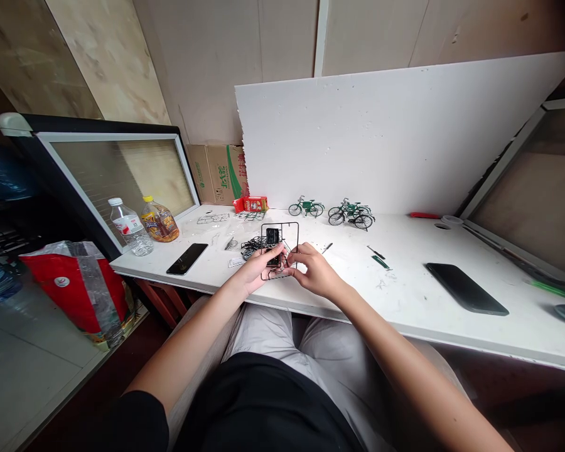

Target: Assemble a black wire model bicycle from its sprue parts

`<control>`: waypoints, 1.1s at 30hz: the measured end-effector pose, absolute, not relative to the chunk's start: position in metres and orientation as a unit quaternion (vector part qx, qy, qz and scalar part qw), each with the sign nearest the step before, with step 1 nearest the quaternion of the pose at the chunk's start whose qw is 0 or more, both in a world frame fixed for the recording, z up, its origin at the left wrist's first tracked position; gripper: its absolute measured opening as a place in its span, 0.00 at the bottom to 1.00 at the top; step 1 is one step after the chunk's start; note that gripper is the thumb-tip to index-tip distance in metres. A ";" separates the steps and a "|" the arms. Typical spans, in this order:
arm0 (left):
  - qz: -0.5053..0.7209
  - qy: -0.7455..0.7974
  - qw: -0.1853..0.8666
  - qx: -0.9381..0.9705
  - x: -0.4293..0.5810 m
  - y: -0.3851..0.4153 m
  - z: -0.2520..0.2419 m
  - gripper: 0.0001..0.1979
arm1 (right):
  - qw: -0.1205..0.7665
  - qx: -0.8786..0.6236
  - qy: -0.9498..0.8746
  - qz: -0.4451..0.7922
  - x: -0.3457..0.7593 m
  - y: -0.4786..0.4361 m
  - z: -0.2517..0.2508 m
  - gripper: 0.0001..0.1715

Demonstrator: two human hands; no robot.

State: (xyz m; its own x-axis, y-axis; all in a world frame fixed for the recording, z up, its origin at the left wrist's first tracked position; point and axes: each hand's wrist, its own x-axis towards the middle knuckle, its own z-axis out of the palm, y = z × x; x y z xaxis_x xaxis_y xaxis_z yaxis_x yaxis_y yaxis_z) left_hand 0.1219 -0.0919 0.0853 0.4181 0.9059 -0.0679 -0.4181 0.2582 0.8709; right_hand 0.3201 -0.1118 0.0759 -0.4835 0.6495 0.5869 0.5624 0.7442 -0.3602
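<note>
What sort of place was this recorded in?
Probably an indoor hobby or small craft workspace: miniature bicycles stand on a white table, and a black parts frame is held in front of them.

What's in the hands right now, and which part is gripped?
A black plastic frame. The left hand holds it by its lower left part. The right hand is at its lower right; whether it pinches there cannot be told.

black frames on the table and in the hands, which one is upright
The upright frame, in the left hand, with the right hand at its side. The other frames, near the red box, lie flat.
</note>
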 end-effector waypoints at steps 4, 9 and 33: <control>0.455 0.302 0.734 0.404 0.123 -0.092 0.085 0.14 | 0.366 -0.358 -0.857 0.062 0.319 -0.112 0.075 0.05; 0.456 0.306 0.730 0.408 0.123 -0.092 0.083 0.14 | 0.363 -0.361 -0.857 0.064 0.318 -0.112 0.074 0.05; 0.458 0.339 0.727 0.383 0.126 -0.093 0.081 0.13 | 0.327 -0.392 -0.858 0.062 0.316 -0.108 0.065 0.03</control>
State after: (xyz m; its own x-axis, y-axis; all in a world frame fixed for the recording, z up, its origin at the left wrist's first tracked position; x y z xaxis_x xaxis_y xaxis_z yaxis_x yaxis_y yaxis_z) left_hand 0.1262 -0.0929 0.0811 0.3517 0.9253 -0.1417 -0.4060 0.2872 0.8675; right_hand 0.3156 -0.1078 0.0653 -0.4794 0.7132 0.5113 0.6318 0.6849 -0.3629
